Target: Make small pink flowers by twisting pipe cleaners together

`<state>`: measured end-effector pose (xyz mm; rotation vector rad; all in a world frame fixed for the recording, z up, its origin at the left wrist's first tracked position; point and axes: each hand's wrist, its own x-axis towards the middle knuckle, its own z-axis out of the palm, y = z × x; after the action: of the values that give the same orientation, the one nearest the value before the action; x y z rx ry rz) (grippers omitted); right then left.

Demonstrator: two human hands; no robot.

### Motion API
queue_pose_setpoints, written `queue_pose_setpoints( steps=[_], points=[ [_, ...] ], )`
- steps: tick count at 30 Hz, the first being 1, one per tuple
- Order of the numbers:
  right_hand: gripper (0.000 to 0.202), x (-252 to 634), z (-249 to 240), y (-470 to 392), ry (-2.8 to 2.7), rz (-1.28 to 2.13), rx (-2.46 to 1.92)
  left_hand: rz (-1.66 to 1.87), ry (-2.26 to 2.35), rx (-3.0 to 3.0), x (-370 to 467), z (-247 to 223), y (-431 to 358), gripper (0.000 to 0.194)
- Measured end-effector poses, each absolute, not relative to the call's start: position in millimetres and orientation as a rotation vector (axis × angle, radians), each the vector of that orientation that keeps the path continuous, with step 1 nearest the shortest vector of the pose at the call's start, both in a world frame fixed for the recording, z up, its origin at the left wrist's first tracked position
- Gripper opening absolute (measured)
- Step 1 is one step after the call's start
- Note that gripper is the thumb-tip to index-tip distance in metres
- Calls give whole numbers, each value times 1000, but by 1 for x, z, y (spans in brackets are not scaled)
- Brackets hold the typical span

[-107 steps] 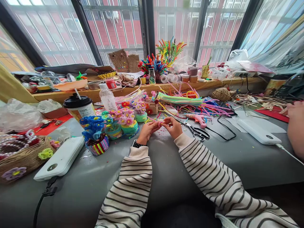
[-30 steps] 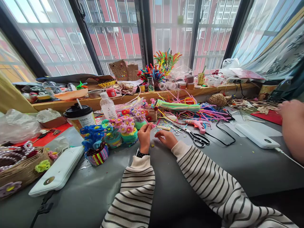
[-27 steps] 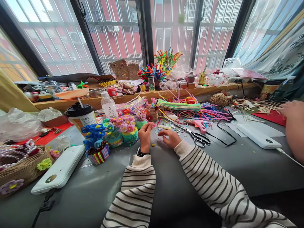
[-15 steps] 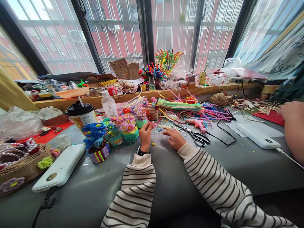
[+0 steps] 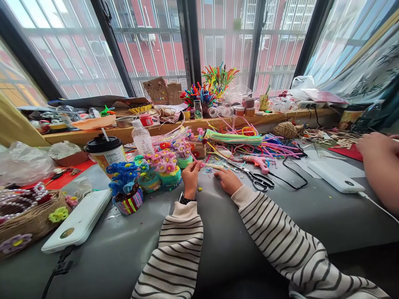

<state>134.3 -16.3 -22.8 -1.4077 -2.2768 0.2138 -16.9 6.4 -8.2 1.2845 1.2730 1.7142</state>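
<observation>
My left hand [image 5: 190,177] pinches a thin pink pipe cleaner [image 5: 193,157] between thumb and fingertips, just above the table. To its right, my right hand [image 5: 229,181] holds nothing that I can see; its fingers are loosely bent and rest low by the tabletop, close to a pale stick [image 5: 215,167] and coloured scraps. Left of my left hand stand small pots of pipe-cleaner flowers: a pink bunch [image 5: 166,162] in a green pot and a blue bunch [image 5: 123,178] in a striped pot. Black-handled scissors [image 5: 262,181] lie beyond my right hand, beside a pink glue gun [image 5: 261,163].
Behind my hands lies a bundle of pipe cleaners [image 5: 233,138]. White power banks [image 5: 77,221] lie at both sides, with cables. A lidded cup [image 5: 106,151] and a plastic bottle [image 5: 142,139] stand at left. Another person's arm [image 5: 380,168] reaches in from the right.
My right hand's fingers have bent a little and drawn lower toward the table. My left hand keeps its pinch on the pink pipe cleaner. The other person's hand has shifted slightly left.
</observation>
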Motion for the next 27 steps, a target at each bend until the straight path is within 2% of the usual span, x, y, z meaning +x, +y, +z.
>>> queue_pose_setpoints(
  steps=[4, 8, 15, 19, 27],
  points=[
    [43, 144, -21, -22, -2138, 192, -1382, 1704, 1281, 1291, -17, -9, 6, 34],
    [47, 148, -21, -29, -2362, 252, -1237, 1693, 1304, 1318, -17, -8, 5, 32],
    [43, 150, -22, -27, -2173, 1, -1461, 1665, 1298, 1318, -16, -6, 4, 32],
    [32, 155, -20, -30, -2159, 20, -1505, 1652, 1292, 1318, -16, -7, 4, 32],
    [32, 142, -18, -13, -2147, 36, -1470, 1633, 1289, 1314, -19, -6, 3, 31]
  ],
)
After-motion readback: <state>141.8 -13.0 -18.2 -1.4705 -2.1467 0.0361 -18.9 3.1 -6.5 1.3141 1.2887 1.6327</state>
